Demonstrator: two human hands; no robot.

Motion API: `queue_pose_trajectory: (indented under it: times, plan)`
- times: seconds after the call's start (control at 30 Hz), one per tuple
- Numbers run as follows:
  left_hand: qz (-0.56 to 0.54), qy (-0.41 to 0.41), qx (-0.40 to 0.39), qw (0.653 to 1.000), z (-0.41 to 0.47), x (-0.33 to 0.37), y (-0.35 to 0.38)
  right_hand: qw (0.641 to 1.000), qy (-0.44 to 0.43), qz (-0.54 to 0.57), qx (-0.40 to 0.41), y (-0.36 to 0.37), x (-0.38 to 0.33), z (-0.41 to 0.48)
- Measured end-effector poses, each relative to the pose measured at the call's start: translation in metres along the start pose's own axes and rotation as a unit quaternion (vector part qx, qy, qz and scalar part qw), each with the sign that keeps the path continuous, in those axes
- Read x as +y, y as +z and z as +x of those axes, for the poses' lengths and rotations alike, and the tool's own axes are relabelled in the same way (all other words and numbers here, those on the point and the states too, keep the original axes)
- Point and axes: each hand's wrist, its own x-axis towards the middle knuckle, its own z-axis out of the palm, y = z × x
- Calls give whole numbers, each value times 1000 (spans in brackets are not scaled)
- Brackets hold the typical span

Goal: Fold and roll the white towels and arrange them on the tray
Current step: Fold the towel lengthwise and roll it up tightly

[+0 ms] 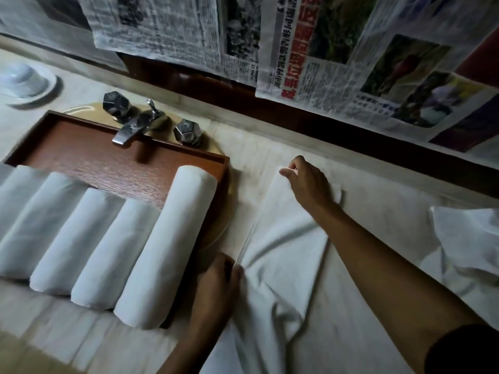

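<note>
A brown wooden tray (pixel 89 155) lies over the sink at the left. Several rolled white towels (pixel 164 247) lie side by side on it, their near ends overhanging its front edge. To the right of the tray a white towel (pixel 283 238) lies partly folded and creased on the counter. My right hand (pixel 307 182) pinches its far corner. My left hand (pixel 216 282) pinches its near left edge, close to the tray's front right corner.
A chrome faucet (pixel 135 122) with two knobs stands behind the tray. A white dish (pixel 27 85) sits at the far left. More crumpled white cloth (pixel 467 238) lies at the right. Newspaper sheets (pixel 351 63) hang on the wall behind the counter.
</note>
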Motion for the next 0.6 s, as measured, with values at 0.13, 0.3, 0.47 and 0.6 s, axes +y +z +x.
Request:
queue_pose_trajectory:
  times: [0.13,0.3,0.47,0.6]
  plan:
    - [16,12,0,1000,1,-2,4,996,15,-40,78,11,6,-6]
    - [25,19,13,999,2,-3,6,996,60,-47,46,-12,11,-3]
    - [33,19,19,999,-2,-4,5,972,195,-127,-37,-56,48,-30]
    - [48,28,9,998,-3,-3,7,976,206,35,-53,-70,62,-28]
